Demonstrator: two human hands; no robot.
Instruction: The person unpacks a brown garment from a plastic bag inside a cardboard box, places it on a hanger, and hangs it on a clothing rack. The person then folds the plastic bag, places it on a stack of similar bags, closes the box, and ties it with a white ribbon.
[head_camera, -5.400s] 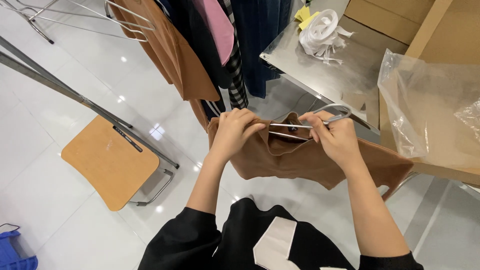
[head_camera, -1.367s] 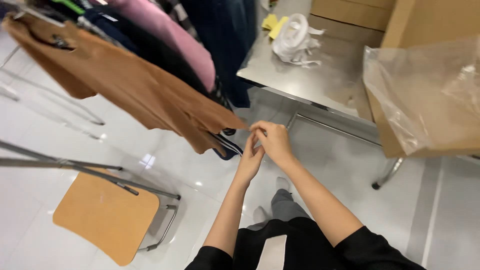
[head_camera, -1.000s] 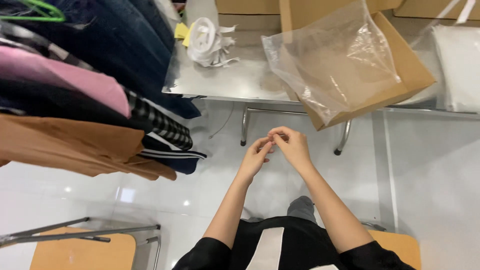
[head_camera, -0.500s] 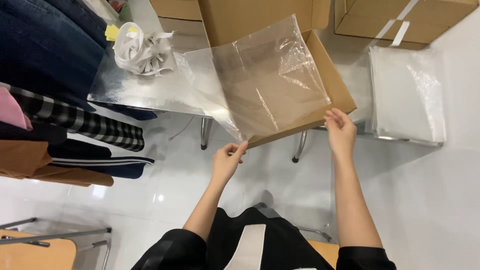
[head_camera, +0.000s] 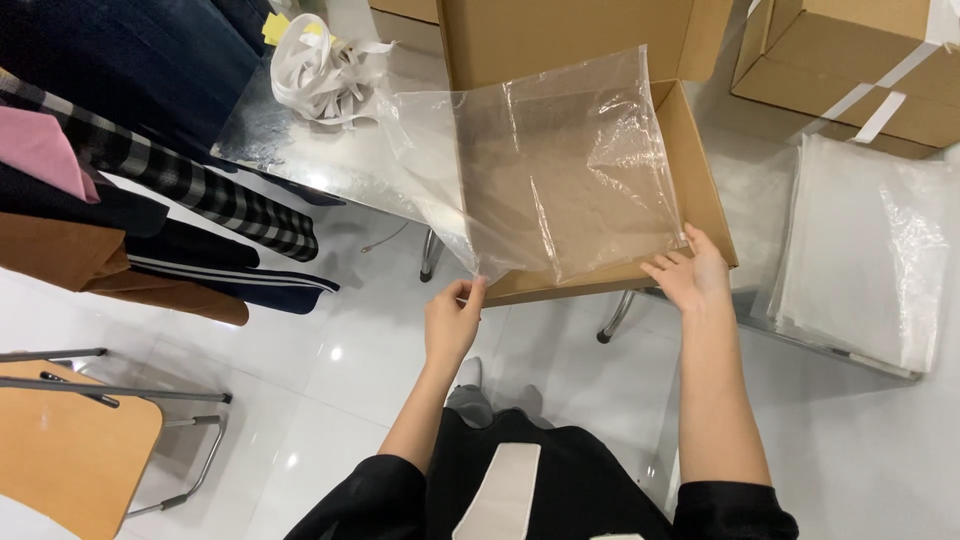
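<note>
A clear plastic bag (head_camera: 560, 170) lies over an open brown cardboard box (head_camera: 700, 190) on the steel table. My left hand (head_camera: 452, 322) pinches the bag's near left corner at the box's front edge. My right hand (head_camera: 690, 272) has its fingers on the bag's near right corner, against the box's front right corner. The bag's far part drapes onto the table and up the box's back flap.
Hanging clothes (head_camera: 130, 170) fill the left, a brown garment (head_camera: 90, 265) lowest. A bundle of white straps (head_camera: 320, 70) sits on the steel table (head_camera: 300, 150). A stack of clear bags (head_camera: 870, 250) lies at the right, taped boxes (head_camera: 850, 60) behind. A wooden chair (head_camera: 70, 450) stands lower left.
The brown garment left my hands and now hangs on the rack. My view swung right to the table, and both hands spread apart and reached the bag's near corners.
</note>
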